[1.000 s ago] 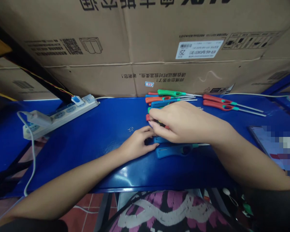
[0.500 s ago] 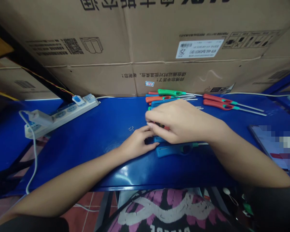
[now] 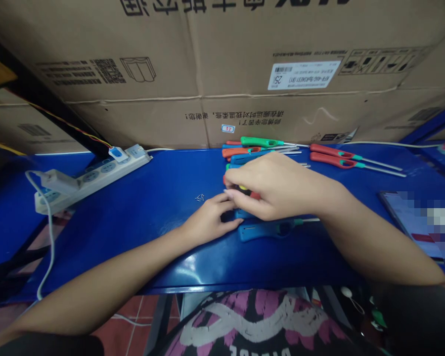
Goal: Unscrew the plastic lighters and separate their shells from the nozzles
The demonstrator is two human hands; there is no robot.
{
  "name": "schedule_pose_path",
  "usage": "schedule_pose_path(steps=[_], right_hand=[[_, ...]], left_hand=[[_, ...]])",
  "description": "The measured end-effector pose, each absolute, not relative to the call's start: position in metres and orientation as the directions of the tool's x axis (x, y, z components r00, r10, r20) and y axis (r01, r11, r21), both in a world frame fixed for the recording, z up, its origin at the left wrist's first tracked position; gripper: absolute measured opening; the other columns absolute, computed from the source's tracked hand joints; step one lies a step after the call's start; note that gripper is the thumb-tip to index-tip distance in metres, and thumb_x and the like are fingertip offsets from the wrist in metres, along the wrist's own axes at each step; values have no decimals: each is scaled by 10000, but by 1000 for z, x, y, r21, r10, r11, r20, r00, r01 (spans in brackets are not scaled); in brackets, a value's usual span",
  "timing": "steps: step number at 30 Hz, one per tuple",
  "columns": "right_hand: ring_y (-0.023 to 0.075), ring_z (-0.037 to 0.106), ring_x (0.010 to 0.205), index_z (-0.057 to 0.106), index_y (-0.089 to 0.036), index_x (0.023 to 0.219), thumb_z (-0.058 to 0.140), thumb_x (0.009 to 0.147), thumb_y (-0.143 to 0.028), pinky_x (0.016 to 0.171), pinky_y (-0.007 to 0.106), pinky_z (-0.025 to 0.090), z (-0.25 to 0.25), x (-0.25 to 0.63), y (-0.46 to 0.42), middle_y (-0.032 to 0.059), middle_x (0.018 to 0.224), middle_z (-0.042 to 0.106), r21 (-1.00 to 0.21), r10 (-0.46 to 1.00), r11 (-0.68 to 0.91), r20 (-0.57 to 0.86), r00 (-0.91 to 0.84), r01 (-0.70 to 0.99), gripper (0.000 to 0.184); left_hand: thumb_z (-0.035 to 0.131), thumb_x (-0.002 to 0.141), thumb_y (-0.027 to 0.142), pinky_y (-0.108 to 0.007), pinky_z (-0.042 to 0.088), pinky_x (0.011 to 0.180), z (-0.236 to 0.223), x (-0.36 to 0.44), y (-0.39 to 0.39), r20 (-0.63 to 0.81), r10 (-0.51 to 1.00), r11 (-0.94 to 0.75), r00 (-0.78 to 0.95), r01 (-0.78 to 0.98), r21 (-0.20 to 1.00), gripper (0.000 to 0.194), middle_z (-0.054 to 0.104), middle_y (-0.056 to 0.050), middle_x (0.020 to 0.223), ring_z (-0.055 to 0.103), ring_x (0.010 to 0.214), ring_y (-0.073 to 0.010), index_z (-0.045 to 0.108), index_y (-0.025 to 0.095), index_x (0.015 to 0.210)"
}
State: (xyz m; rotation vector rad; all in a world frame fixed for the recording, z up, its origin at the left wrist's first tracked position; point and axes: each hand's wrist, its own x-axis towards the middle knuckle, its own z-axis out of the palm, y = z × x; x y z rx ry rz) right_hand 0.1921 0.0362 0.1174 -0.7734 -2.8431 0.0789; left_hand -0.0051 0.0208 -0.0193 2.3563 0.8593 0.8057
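Blue long-nosed lighter [image 3: 265, 231] lies just beside the right hand [image 3: 278, 187].

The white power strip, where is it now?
In the head view, the power strip lies at the left end of the blue shelf, left of the person's left hand.

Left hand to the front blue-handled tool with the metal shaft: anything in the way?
Nothing visible. The left hand has its fingertips right beside the blue plastic handle, with no object between them. The right hand sits further back, off that path.
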Motion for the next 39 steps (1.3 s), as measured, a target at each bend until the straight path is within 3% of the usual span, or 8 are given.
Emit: schedule_pose_path(steps=[6, 10, 13, 21, 24, 28, 32, 39], right_hand=[[168, 507, 659, 630, -170, 831, 404, 994, -355, 600, 303, 248, 118, 192, 35, 50, 748, 645, -106, 525, 851, 165, -835, 514, 335], [187, 560, 778, 620, -152, 1030, 421, 982, -295, 629, 293, 298, 118, 192, 35, 94, 960, 683, -92, 543, 839, 210, -813, 536, 250], [182, 542, 685, 640, -157, 924, 432, 992, -370, 602, 300, 272, 117, 192, 36, 69, 791, 664, -49, 570, 819, 177, -802, 571, 306], [181, 550, 695, 652, -149, 965, 409, 997, -341, 604, 304, 293, 118, 192, 35, 66, 811, 665, -91, 494, 870, 139, -859, 485, 312], [194, 574, 799, 637, -149, 1083, 422, 988, -311, 638, 303, 328, 119, 193, 36, 100, 998, 677, -93, 477, 879, 203, -855, 468, 285], [197, 568, 743, 657, -165, 949, 401, 1011, -360, 632, 306, 318, 118, 194, 36, 71, 848, 671, -37, 502, 862, 186, -845, 505, 328], [212, 594, 816, 632, -136, 1060, 441, 991, -347, 646, 305, 337, 118, 193, 36, 117, 1003, 690, -40, 488, 870, 214, -846, 492, 293], [203, 578, 721, 622, -145, 1133, 444, 966, -363, 596, 294, 294, 119, 191, 34, 89, 867, 706, -46, 533, 844, 171, -829, 534, 327]], left_hand=[[661, 920, 263, -391, 566, 955, -19, -5, 20, 354, 690, -683, 631, 405, 607, 252, 693, -108, 1141, 670, 1084, -243, 673, 160, 1150], [646, 929, 255, -400, 560, 969, -18, -5, 20, 372, 663, -711, 650, 389, 586, 266, 687, -104, 1158, 664, 1101, -244, 674, 182, 1183], [630, 945, 268, -398, 562, 956, -16, -5, 19, 368, 663, -713, 651, 401, 575, 255, 686, -101, 1144, 664, 1091, -245, 672, 187, 1183], [647, 930, 315, -392, 577, 874, -19, -5, 20, 330, 718, -659, 613, 446, 605, 229, 688, -105, 1037, 677, 983, -247, 658, 141, 1078], [649, 931, 330, -396, 578, 868, -19, -5, 20, 332, 712, -666, 619, 444, 599, 251, 692, -110, 1059, 677, 985, -247, 645, 140, 1094], [648, 935, 311, -365, 577, 843, -18, -4, 20, 348, 702, -679, 621, 436, 591, 213, 691, -94, 1027, 673, 932, -218, 648, 146, 1070], [633, 939, 293, -360, 578, 826, -16, -4, 20, 355, 691, -687, 630, 421, 592, 196, 689, -93, 999, 675, 917, -219, 654, 142, 1064], [632, 935, 284, -372, 576, 870, -16, -4, 20, 361, 685, -689, 633, 402, 604, 171, 699, -91, 1027, 679, 964, -229, 663, 163, 1052]])
